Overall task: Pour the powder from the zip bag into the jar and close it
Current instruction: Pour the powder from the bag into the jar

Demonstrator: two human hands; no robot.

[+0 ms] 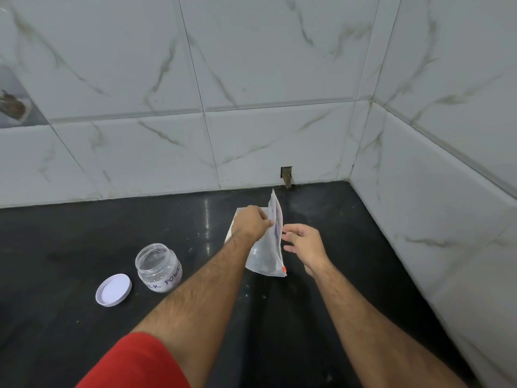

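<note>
A clear zip bag (265, 259) with white powder is held up on edge above the black counter (84, 233), its zip strip facing right and an orange slider at the near end. My left hand (251, 219) pinches the bag's top edge. My right hand (305, 245) hovers just right of the zip strip with its fingers loosely spread, and whether they touch the bag is unclear. A clear jar (158, 267) labelled in blue stands open to the left. Its white lid (114, 290) lies upside down beside it.
White marble-look tiled walls meet in a corner behind and to the right. A small hole (286, 177) sits in the back wall at counter level. Something white and flat (233, 222) lies under the bag, mostly hidden.
</note>
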